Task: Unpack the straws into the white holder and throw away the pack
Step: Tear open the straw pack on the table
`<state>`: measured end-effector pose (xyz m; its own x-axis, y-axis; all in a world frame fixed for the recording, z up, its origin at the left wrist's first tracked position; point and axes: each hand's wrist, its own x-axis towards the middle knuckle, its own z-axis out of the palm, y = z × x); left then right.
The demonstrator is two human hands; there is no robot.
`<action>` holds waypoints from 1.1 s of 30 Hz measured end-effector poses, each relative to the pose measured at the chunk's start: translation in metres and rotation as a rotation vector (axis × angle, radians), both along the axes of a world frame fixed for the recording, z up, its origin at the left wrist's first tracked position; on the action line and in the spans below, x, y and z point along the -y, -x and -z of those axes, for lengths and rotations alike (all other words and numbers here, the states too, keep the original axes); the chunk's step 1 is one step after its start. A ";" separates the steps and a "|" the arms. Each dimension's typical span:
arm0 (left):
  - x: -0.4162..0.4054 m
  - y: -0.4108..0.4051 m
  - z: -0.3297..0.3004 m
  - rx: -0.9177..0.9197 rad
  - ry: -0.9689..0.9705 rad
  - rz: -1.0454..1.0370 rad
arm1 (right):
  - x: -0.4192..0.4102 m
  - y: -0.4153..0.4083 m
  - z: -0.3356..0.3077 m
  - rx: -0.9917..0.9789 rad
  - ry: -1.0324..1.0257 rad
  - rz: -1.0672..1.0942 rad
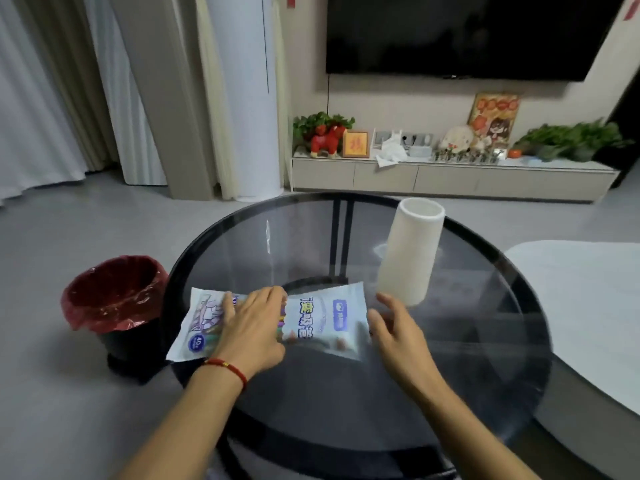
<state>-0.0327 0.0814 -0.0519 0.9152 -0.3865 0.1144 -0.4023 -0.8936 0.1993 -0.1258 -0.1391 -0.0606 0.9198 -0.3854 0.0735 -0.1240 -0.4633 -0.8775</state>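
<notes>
On the round glass bench (pixel 467 358): straw pack (pixel 311 323) flat near the front-left edge, printed side up. Left hand (pixel 254 327) palm-down across pack middle, fingers curled over its far edge, clamped on it; red cord at wrist. Right hand (pixel 394 329) just beside pack's right end, fingers apart, relaxed, holding nothing. White holder (pixel 410 251) upright behind right hand. Red-lined bin (pixel 114 299) on floor, left.
</notes>
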 end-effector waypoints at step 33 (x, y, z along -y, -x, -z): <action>0.079 0.057 -0.007 0.119 0.477 0.270 | 0.026 0.019 -0.001 -0.113 -1.018 -0.348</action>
<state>-0.0892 0.0020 -0.0445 0.7608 -0.4857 0.4304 -0.6489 -0.5774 0.4956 -0.1444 -0.1652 -0.0601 0.9721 0.0657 -0.2254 -0.2304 0.4512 -0.8622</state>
